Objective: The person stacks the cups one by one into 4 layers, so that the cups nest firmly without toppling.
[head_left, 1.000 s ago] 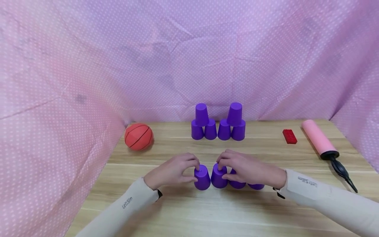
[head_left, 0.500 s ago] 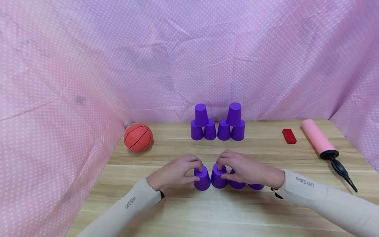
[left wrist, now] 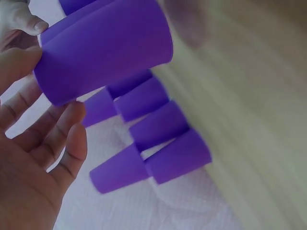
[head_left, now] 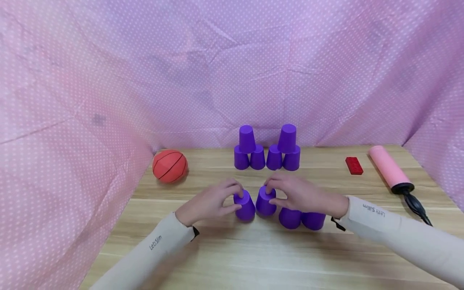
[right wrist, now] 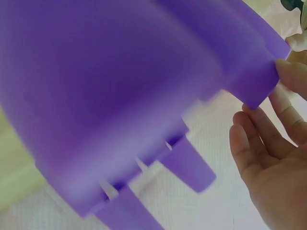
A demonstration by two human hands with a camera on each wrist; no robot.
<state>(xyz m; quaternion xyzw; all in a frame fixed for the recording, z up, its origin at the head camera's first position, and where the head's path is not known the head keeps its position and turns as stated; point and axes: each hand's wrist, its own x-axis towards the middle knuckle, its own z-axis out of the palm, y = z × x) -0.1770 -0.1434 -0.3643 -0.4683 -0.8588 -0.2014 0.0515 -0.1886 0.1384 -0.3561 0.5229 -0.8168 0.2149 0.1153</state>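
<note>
My left hand [head_left: 212,201] pinches an upside-down purple cup [head_left: 245,207] near its top, thumb on one side and a finger at the upper end. Beside it, a second purple cup [head_left: 266,203] is held the same way by my right hand [head_left: 299,193]. The two held cups tilt slightly and stand close together, a narrow gap between them. The left wrist view shows the thumb against the held cup [left wrist: 105,52]; in the right wrist view fingers grip the narrow end of a cup [right wrist: 254,79]. Whether the held cups touch the table cannot be told.
Two more upside-down cups, a left one [head_left: 290,219] and a right one [head_left: 313,220], stand under my right forearm. Behind are two small pyramids, topped by a left cup [head_left: 247,139] and a right cup [head_left: 287,139]. A ball [head_left: 170,166], red brick [head_left: 354,166] and pink pump [head_left: 390,167] lie around.
Both hands have moved away from the person with their cups, the left finger first closing over its cup. The right cup has parted from the two cups beside it, which are now more exposed.
</note>
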